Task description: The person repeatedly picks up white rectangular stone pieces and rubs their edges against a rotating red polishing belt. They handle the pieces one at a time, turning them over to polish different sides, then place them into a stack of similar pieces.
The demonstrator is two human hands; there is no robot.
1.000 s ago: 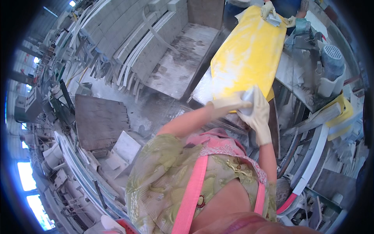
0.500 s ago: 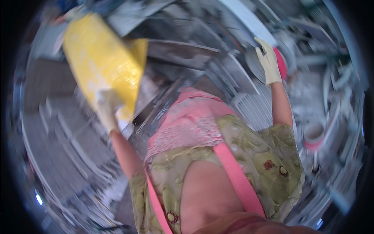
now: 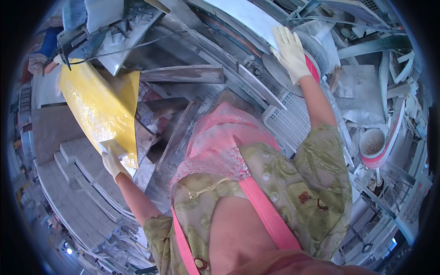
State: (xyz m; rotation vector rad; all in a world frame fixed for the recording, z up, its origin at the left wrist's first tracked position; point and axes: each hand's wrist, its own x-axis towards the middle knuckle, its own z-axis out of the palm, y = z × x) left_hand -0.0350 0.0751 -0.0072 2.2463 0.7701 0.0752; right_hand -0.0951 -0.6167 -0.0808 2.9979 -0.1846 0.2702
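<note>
My left hand (image 3: 112,164), in a cream glove, is closed around a small pale rectangular piece (image 3: 113,147) at the near end of a yellow sheet (image 3: 98,110). The sheet is shiny and hangs over the left side of the work area. Farther right, my gloved right hand (image 3: 291,52) lies open, fingers stretched, at the edge of a long white smooth band (image 3: 245,16). A round grey disc (image 3: 280,71) shows beneath it, and a red-pink rim (image 3: 312,68) curves beside the wrist.
Another person's gloved hand (image 3: 58,60) is near the yellow sheet's far end. Stacked grey slabs (image 3: 87,195) fill the left. A white perforated crate (image 3: 288,120) stands near my right forearm. A round container (image 3: 372,142) with pink below sits at the right, among scattered offcuts.
The earlier frame is blurred, and the whole view has shifted. Within the view, the yellow sheet and my left hand are lower left; my right hand is farther up and left, its fingers now stretched flat.
</note>
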